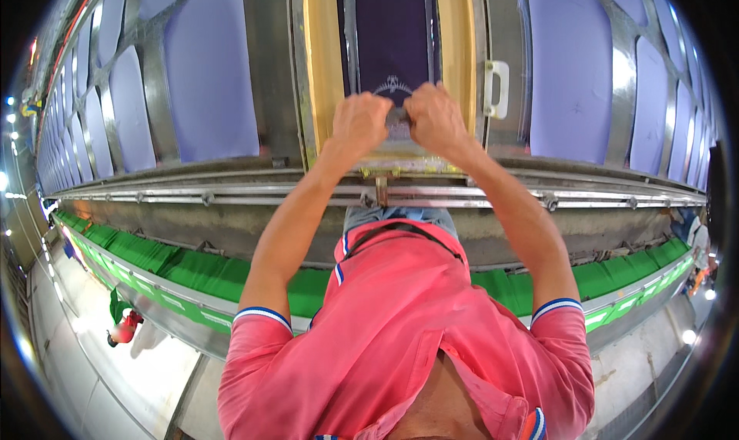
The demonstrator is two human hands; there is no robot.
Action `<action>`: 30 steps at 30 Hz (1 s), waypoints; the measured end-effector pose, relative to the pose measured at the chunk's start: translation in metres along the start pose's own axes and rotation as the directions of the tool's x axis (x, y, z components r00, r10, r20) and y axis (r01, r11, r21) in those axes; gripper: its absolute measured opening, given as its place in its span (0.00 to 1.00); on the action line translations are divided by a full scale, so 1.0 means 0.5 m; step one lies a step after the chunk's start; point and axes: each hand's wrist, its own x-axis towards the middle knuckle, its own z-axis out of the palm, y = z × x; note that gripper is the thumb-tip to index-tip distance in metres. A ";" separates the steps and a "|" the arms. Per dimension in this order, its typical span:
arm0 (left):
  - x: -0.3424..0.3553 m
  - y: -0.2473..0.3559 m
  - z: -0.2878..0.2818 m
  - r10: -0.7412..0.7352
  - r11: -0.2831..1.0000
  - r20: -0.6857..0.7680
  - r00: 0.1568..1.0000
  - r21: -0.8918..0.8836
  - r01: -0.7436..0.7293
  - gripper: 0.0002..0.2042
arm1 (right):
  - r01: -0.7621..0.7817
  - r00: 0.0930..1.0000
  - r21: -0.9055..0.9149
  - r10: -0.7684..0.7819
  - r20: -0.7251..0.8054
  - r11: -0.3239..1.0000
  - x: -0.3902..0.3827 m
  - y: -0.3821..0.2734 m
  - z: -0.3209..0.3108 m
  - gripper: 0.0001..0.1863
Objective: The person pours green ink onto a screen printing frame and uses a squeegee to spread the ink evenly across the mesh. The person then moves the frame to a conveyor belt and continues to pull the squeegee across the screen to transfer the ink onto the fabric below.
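Observation:
Both my hands are closed side by side at the near end of a screen-printing frame point(311, 70) with yellowish inner borders. My left hand point(362, 120) and my right hand point(439, 117) grip a squeegee point(397, 117); only a short dark piece of it shows between them, the rest being covered by my fingers. Just beyond my knuckles, a pale round design point(392, 86) marks the dark purple mesh point(391, 32), which stretches away from me.
A white handle point(496, 90) sticks out from the frame's right side. Lilac fabric panels point(212, 70) lie along the metal table on both sides. Metal rails point(231, 195) run along its near edge. Behind me is a green-covered rack point(192, 271); another person point(125, 328) is farther off at lower left.

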 end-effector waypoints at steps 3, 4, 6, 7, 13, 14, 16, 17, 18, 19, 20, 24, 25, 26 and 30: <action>0.180 -0.062 -0.065 0.085 0.994 -0.197 0.977 0.083 -0.069 0.10 | 0.054 0.997 -0.117 -0.060 -0.052 0.992 0.185 0.094 -0.057 0.03; 0.252 -0.075 -0.111 0.090 0.993 -0.207 0.974 0.097 -0.071 0.12 | 0.042 0.997 -0.141 -0.051 -0.063 0.989 0.254 0.135 -0.071 0.03; 0.390 -0.100 -0.179 0.065 0.990 -0.198 0.978 0.138 -0.037 0.12 | -0.022 1.000 -0.189 0.022 -0.003 0.982 0.386 0.196 -0.123 0.03; 0.449 -0.110 -0.216 0.083 0.985 -0.212 0.974 0.166 -0.048 0.12 | -0.070 0.994 -0.220 0.086 0.064 0.973 0.455 0.222 -0.148 0.05; 0.706 -0.195 -0.312 0.194 0.950 -0.478 0.857 0.309 -0.043 0.10 | -0.037 0.997 -0.269 0.016 -0.079 0.962 0.697 0.346 -0.225 0.08; 0.709 -0.198 -0.307 0.200 0.951 -0.461 0.865 0.303 -0.058 0.10 | -0.035 0.995 -0.264 0.008 -0.101 0.964 0.700 0.349 -0.222 0.08; 0.680 -0.184 -0.302 0.218 0.950 -0.447 0.868 0.299 -0.084 0.09 | -0.035 0.996 -0.265 0.012 -0.086 0.964 0.681 0.347 -0.207 0.07; 0.656 -0.183 -0.286 0.211 0.947 -0.431 0.877 0.314 -0.074 0.09 | -0.034 0.999 -0.261 0.026 -0.037 0.965 0.659 0.337 -0.196 0.07; 0.619 -0.179 -0.263 0.201 0.945 -0.413 0.888 0.322 -0.064 0.08 | -0.033 0.999 -0.258 0.039 0.019 0.966 0.625 0.315 -0.187 0.07; 0.574 -0.173 -0.238 0.190 0.943 -0.396 0.898 0.330 -0.054 0.08 | -0.005 0.998 -0.300 -0.014 -0.058 0.954 0.571 0.284 -0.168 0.09; 0.536 -0.169 -0.201 0.182 0.952 -0.334 0.925 0.295 -0.081 0.08 | 0.034 0.995 -0.259 -0.056 -0.078 0.965 0.523 0.274 -0.132 0.09; 0.270 -0.082 -0.120 0.059 0.993 -0.132 0.989 0.111 -0.044 0.14 | 0.068 0.997 -0.197 -0.072 -0.017 0.978 0.277 0.141 -0.068 0.07; 0.204 -0.064 -0.087 0.044 0.997 -0.101 0.994 0.071 -0.037 0.14 | 0.072 0.997 -0.150 -0.076 -0.023 0.986 0.211 0.105 -0.054 0.07; 0.140 -0.047 -0.048 0.049 0.998 -0.115 0.992 0.032 -0.046 0.09 | 0.074 0.996 -0.106 -0.078 -0.035 0.992 0.148 0.071 -0.041 0.07; -0.083 0.011 0.067 0.058 0.997 -0.129 0.990 -0.051 -0.065 0.10 | -0.031 0.997 -0.076 0.036 0.068 0.997 -0.070 -0.048 0.018 0.10</action>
